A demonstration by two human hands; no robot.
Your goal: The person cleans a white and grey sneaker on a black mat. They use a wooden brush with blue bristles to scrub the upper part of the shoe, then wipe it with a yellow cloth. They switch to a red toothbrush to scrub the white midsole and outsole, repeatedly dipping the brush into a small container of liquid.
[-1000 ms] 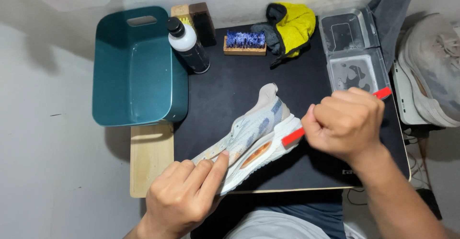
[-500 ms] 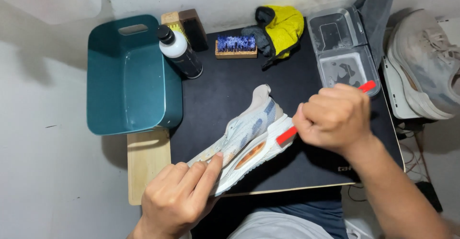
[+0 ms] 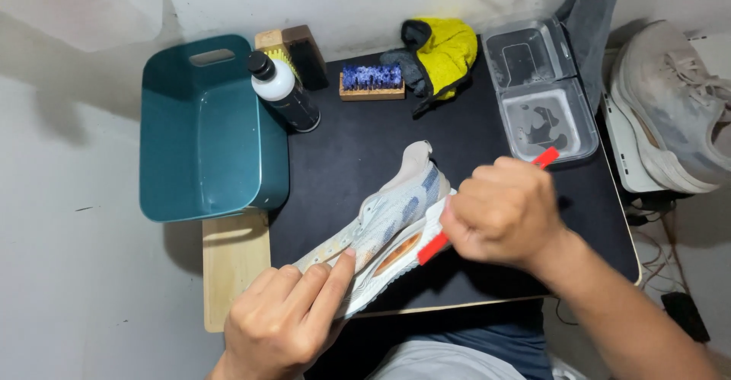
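The right hand (image 3: 504, 212) has slid its red brush (image 3: 432, 248) lower along the shoe (image 3: 388, 224), fist closed round the handle, while the left hand (image 3: 285, 320) pinches the toe; bottle (image 3: 282, 91), basin (image 3: 205, 132) and tray (image 3: 544, 94) lie beyond the shoe.

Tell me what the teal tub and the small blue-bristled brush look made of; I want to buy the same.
The teal rectangular tub looks like moulded plastic with a smooth, slightly glossy finish, rounded corners and a cut-out handle slot. The small blue-bristled brush appears to have a pale, matte wooden block; its bristles are probably synthetic, judging by their colour.
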